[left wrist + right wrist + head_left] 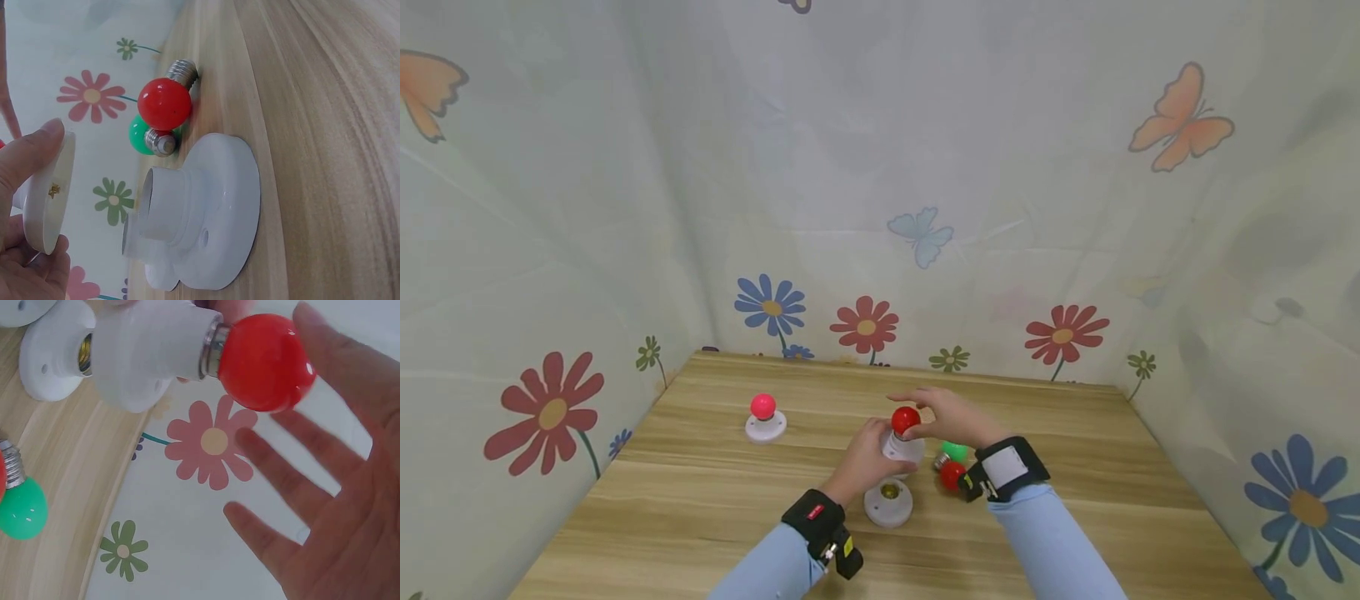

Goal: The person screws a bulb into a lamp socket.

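My left hand (861, 460) grips a white lamp socket (134, 359) by its round base, lifted over the table and tilted in the left wrist view, its hollow underside showing. A red light bulb (265, 365) sits in its mouth, with part of the metal screw cap exposed. My right hand (958, 418) is around the bulb's far end, fingers spread and fairly straight. Its thumb is right at the red glass, and one fingertip lies close by the bulb's edge. Beneath the held socket, a second white socket (888, 504) lies mouth up, brass visible inside.
Another white socket (134, 234) stands behind that one. A loose red bulb (952, 476) and a green bulb (955, 452) lie together right of the hands. At the left, a pink-red bulb (763, 407) stands in a socket (766, 427). A flowered curtain (925, 167) surrounds the wooden table (700, 517).
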The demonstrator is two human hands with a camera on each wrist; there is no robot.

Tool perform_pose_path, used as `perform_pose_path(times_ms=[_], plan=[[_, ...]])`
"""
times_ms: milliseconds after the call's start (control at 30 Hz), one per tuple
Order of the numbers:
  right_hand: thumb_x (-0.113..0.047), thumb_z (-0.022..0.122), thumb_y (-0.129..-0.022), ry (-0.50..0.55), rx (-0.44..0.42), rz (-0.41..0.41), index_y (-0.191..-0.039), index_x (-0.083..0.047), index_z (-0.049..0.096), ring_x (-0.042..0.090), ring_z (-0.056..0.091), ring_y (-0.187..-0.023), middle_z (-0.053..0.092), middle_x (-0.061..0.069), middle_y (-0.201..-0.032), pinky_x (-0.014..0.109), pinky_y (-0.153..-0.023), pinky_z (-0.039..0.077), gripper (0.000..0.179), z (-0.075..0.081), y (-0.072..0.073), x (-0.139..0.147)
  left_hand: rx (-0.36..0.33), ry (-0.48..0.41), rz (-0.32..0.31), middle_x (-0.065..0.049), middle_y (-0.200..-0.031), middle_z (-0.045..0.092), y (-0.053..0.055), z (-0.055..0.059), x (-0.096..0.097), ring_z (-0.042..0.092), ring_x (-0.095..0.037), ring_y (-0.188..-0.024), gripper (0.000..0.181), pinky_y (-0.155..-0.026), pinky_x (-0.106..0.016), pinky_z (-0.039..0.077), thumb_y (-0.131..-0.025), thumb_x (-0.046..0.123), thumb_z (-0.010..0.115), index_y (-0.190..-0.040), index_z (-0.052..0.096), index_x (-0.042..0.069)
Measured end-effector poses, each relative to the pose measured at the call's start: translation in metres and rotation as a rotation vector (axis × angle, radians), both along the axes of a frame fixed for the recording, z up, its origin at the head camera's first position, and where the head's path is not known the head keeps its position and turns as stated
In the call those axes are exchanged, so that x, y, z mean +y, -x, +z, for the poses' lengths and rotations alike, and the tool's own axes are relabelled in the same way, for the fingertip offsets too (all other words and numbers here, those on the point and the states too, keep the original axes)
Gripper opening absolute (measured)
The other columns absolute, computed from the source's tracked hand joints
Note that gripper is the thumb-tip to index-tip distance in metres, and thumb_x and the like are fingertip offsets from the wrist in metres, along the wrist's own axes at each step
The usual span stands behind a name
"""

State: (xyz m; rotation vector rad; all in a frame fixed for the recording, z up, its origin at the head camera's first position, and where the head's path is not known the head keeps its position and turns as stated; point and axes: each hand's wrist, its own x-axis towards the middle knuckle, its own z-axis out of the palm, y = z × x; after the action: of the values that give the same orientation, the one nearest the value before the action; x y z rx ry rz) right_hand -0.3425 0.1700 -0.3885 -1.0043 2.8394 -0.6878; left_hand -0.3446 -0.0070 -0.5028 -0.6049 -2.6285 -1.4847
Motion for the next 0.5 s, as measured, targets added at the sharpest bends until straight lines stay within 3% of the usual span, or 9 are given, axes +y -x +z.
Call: perform_pose_path(times_ms=[167, 500], plan=[[-0.006, 0.069, -0.087, 0.006, -0.004, 0.143, -0.136, -0.013, 0.056, 0.036, 0.046, -0.132, 0.051, 0.016, -0.142, 0.052, -0.103, 0.044, 0.051, 0.0026, 0.0023, 0.0037, -0.005, -0.005, -0.010, -0.005, -0.125, 0.057, -0.0003, 0.0046, -0.0007, 0.056, -0.026, -0.114, 0.071, -0.099, -0.050, 0.048, -0.073, 0.036, 0.084, -0.133, 0.053, 0.014], [-0.004, 0.069, -0.087, -0.014, -0.022, 0.139, -0.129, -0.012, 0.063, 0.032, 0.055, -0.122, 0.061, 0.011, -0.130, 0.049, -0.100, 0.048, 0.043, -0.0010, 0.0036, 0.0022, 0.019, 0.010, -0.019, -0.006, -0.128, 0.056, -0.0017, 0.0032, -0.0014, 0.056, -0.026, -0.114, 0.074, -0.098, -0.048, 0.049, -0.073, 0.036, 0.084, -0.136, 0.051, 0.015]])
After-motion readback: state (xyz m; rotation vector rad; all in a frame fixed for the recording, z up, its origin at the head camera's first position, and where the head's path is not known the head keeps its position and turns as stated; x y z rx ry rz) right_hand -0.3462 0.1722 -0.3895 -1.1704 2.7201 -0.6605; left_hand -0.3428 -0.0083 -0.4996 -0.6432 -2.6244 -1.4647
